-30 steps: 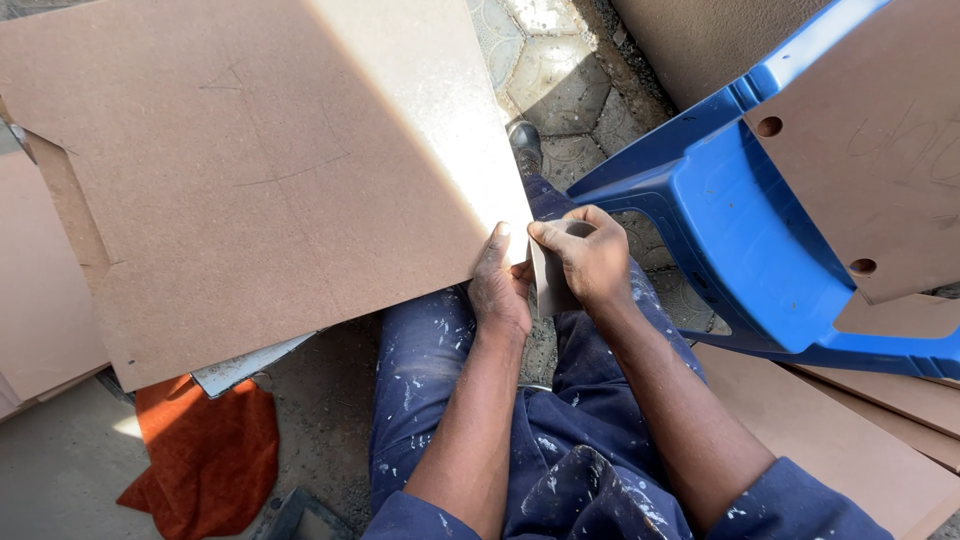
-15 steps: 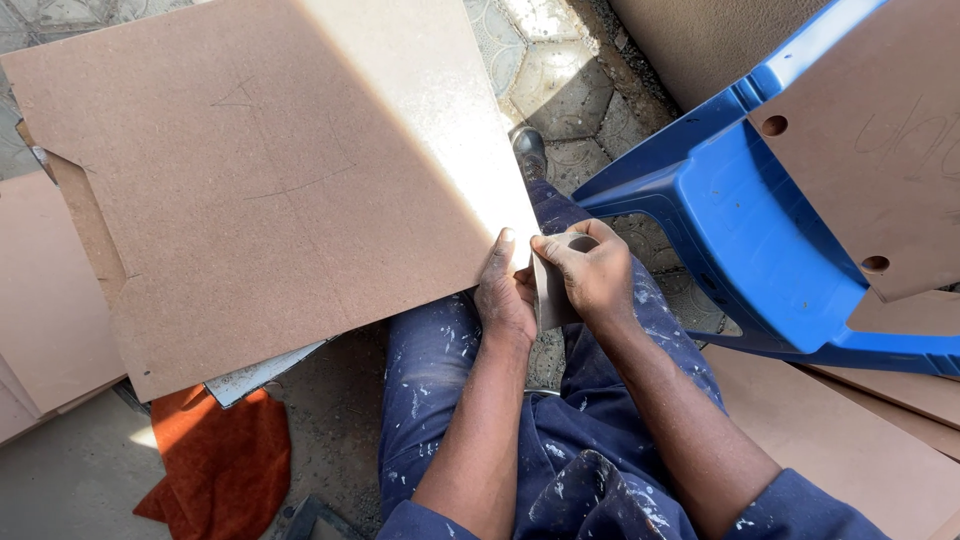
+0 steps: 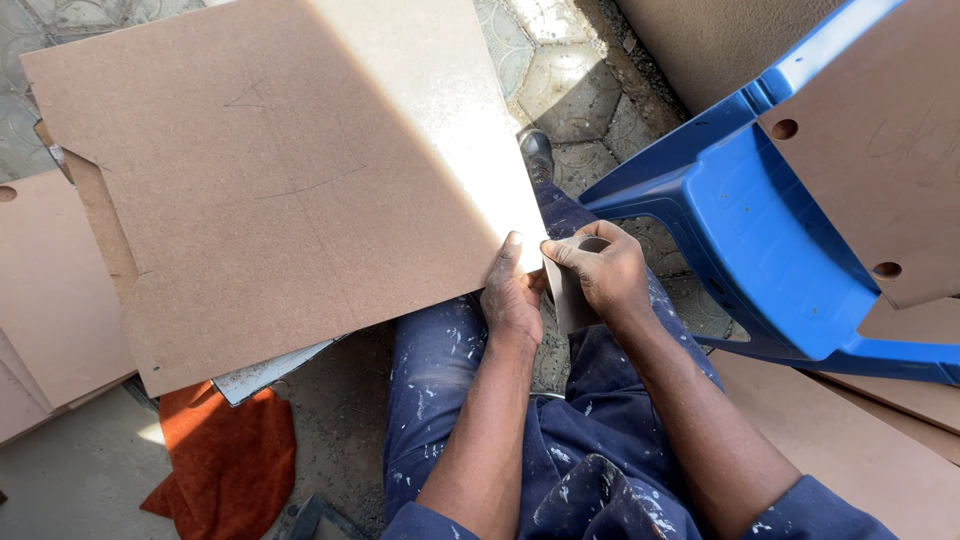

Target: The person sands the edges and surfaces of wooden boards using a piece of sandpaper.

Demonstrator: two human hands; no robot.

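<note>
A large brown fibreboard panel (image 3: 280,180) with faint pencil lines rests across my knees and tilts away to the left. My left hand (image 3: 512,290) grips its near right corner, thumb on top. Right beside it, my right hand (image 3: 598,275) pinches a folded piece of grey sandpaper (image 3: 568,300) against the panel's right edge. Both forearms reach out over my paint-spattered blue trousers (image 3: 440,370).
A blue plastic chair (image 3: 760,240) lies tipped at the right with a drilled brown board (image 3: 880,130) on it. More brown boards lie at the left (image 3: 50,300) and lower right (image 3: 860,440). An orange cloth (image 3: 225,460) is on the ground under the panel. Paved floor beyond.
The panel and both hands have stayed together; the view has shifted slightly, and my right hand has slid the sandpaper a little along the panel's edge.
</note>
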